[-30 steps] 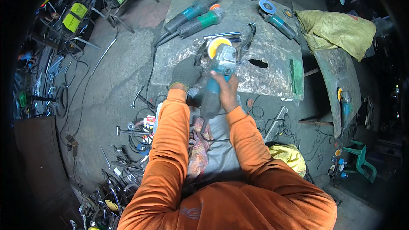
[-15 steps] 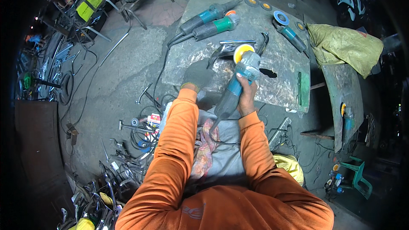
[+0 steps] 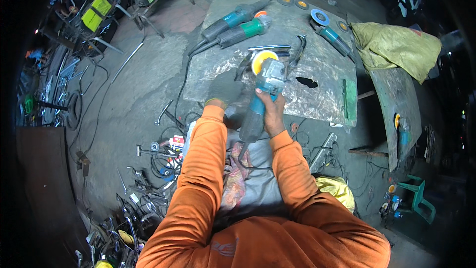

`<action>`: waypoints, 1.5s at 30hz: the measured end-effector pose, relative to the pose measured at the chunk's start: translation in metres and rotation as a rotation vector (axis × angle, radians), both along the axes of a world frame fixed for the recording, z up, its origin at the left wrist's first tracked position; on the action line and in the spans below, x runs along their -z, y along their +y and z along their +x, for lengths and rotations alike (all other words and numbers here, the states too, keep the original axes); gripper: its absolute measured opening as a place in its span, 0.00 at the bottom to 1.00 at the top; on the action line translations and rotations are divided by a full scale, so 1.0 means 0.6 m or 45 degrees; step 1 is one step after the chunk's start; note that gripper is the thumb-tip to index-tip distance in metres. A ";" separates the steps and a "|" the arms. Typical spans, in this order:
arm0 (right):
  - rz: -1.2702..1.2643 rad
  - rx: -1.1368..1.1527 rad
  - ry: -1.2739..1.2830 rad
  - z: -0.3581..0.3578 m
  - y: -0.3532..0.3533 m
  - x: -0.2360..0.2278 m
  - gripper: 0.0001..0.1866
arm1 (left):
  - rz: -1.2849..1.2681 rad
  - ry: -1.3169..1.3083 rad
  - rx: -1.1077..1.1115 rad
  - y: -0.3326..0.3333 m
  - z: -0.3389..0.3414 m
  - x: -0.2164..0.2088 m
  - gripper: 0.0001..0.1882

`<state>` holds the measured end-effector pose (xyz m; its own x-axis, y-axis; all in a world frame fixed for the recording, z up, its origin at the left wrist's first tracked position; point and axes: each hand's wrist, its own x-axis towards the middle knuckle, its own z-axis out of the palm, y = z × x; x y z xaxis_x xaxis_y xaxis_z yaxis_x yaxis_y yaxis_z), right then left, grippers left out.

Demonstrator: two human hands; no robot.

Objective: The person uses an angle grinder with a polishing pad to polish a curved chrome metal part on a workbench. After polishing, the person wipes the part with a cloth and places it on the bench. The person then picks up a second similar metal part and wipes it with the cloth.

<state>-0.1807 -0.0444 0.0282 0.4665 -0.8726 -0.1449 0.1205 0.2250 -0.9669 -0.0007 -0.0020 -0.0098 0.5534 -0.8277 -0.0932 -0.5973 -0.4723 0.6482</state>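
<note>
My right hand (image 3: 272,111) is wrapped round the body of a blue-and-grey angle grinder (image 3: 257,104). Its yellow-rimmed disc (image 3: 264,62) points away from me, over a dark curved metal piece (image 3: 243,66) on the worktable (image 3: 322,101). In a dark grey glove, my left hand (image 3: 225,88) rests at the table's near left part, beside the near end of that piece. Its fingers blend into the dark surface, so their grip is unclear. A shiny metal bar (image 3: 268,47) and a black curved bracket (image 3: 300,52) lie just beyond the disc.
Farther back on the table lie a blue grinder (image 3: 229,22), a green grinder (image 3: 244,32), another grinder (image 3: 333,38) and loose discs (image 3: 285,0). A ragged hole (image 3: 307,82) pierces the tabletop. A yellowish sack (image 3: 396,47) sits right; metal parts (image 3: 131,218) clutter the floor left.
The grinder in my right hand has shifted left across the metal piece. My left hand keeps its place on the table. The whole view has moved slightly.
</note>
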 end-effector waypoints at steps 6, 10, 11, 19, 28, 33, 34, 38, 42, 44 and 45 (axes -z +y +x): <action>-0.042 -0.085 0.093 0.004 0.010 -0.014 0.28 | 0.052 0.056 0.066 -0.004 0.002 -0.006 0.20; -0.099 -0.125 0.020 0.015 0.018 -0.021 0.26 | -0.062 0.042 0.058 -0.003 0.003 0.000 0.17; -0.106 -0.129 0.005 0.016 0.018 -0.021 0.25 | -0.089 0.018 0.058 -0.002 0.003 0.002 0.17; -0.089 -0.145 0.027 0.010 0.013 -0.014 0.24 | -0.114 0.140 0.041 -0.002 0.001 0.009 0.18; -0.120 -0.101 0.012 0.009 0.011 -0.013 0.24 | -0.081 0.083 0.060 -0.004 0.006 0.011 0.20; -0.064 -0.088 0.034 0.007 0.012 -0.014 0.25 | -0.063 0.101 0.049 -0.003 0.004 0.008 0.21; -0.067 -0.072 0.035 0.007 0.012 -0.014 0.25 | -0.057 0.088 0.051 -0.002 0.004 0.008 0.20; -0.095 -0.045 0.031 0.006 0.009 -0.014 0.25 | -0.066 0.082 0.051 -0.003 0.005 0.017 0.19; -0.077 -0.087 0.070 0.003 0.004 -0.016 0.25 | -0.151 0.093 0.046 -0.005 0.007 0.027 0.18; -0.049 -0.098 0.083 0.001 0.003 -0.020 0.26 | -0.106 0.092 0.043 -0.004 0.007 0.026 0.18; -0.038 -0.096 0.058 0.000 0.003 -0.021 0.26 | -0.093 0.096 0.035 -0.004 0.007 0.024 0.18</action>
<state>-0.1807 -0.0425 0.0411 0.5247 -0.8393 -0.1421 0.0598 0.2029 -0.9774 0.0033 -0.0041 -0.0241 0.5239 -0.8487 -0.0726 -0.5577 -0.4063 0.7238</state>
